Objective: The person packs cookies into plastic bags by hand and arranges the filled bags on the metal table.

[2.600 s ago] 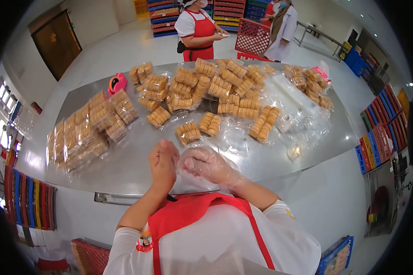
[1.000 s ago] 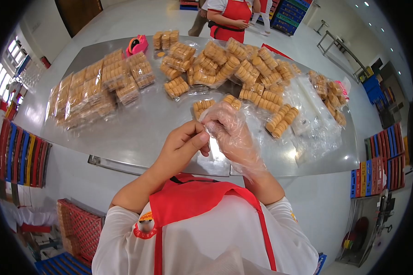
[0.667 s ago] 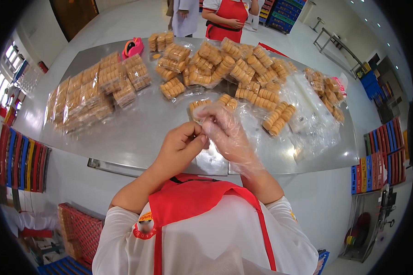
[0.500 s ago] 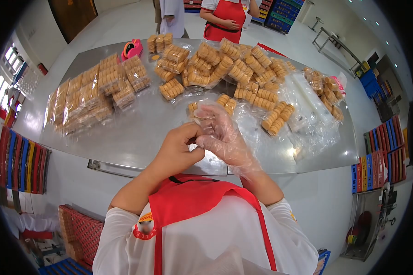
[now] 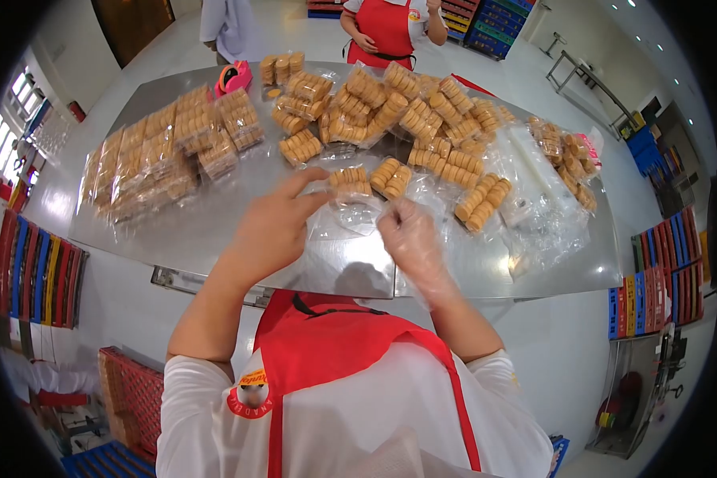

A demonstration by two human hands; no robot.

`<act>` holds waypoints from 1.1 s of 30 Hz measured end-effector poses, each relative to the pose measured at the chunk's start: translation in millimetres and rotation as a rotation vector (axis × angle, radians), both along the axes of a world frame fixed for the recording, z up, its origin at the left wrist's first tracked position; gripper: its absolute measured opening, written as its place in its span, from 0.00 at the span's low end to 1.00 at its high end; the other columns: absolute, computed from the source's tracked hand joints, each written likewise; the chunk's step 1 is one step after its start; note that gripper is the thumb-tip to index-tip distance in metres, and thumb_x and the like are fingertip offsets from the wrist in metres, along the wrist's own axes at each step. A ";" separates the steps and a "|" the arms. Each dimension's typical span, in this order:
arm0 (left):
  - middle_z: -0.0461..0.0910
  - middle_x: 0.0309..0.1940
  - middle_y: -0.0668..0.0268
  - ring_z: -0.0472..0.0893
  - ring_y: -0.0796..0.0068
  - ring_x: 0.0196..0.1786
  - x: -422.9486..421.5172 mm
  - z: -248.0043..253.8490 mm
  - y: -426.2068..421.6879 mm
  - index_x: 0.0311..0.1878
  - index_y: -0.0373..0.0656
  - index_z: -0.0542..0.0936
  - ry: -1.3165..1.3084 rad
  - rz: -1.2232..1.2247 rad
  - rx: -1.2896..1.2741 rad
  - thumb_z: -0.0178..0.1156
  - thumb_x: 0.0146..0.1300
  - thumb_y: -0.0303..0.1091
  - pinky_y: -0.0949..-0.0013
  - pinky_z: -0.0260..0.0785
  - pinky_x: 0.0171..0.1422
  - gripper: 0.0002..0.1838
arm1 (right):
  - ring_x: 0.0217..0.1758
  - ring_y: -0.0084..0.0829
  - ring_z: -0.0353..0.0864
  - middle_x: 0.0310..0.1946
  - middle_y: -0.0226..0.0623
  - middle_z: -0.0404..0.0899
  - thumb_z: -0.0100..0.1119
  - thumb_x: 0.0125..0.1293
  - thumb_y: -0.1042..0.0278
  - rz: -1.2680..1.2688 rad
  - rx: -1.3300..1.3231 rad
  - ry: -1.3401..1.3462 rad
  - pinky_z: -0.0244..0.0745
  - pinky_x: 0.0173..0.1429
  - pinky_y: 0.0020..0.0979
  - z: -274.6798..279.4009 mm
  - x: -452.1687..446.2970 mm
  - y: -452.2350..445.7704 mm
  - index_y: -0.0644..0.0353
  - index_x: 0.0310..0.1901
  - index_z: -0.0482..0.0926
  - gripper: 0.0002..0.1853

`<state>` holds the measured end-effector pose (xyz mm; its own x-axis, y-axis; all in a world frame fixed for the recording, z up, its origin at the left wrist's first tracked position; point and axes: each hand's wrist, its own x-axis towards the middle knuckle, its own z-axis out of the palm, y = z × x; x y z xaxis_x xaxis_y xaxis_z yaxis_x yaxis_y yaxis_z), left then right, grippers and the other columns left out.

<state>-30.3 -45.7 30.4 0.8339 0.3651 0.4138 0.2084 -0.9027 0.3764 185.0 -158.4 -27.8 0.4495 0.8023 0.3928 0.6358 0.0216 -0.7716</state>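
Left hand (image 5: 275,227), bare, has its fingers spread at the left side of a cookie pack (image 5: 349,182), over by the middle of the surface (image 5: 215,239). Right hand (image 5: 410,239), in a clear glove, is curled nearly closed just nearer the front edge than a second pack (image 5: 390,178); I can't tell what, if anything, it grips. Clear plastic (image 5: 349,219) lies between the two hands. Stacked packs (image 5: 147,159) fill the surface's left end, a loose heap (image 5: 366,107) runs along the far edge, and clear bags (image 5: 538,215) lie towards the right end. Beyond the far edge stands someone in a red apron (image 5: 384,30).
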 end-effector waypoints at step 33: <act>0.76 0.26 0.70 0.73 0.80 0.28 -19.8 -102.0 64.3 0.39 0.38 0.79 -0.669 0.488 -1.088 0.61 0.68 0.34 0.75 0.67 0.36 0.08 | 0.63 0.38 0.76 0.72 0.46 0.61 0.79 0.48 0.71 0.603 -0.353 0.289 0.84 0.52 0.36 2.6 -31.5 -4.0 0.56 0.78 0.52 0.57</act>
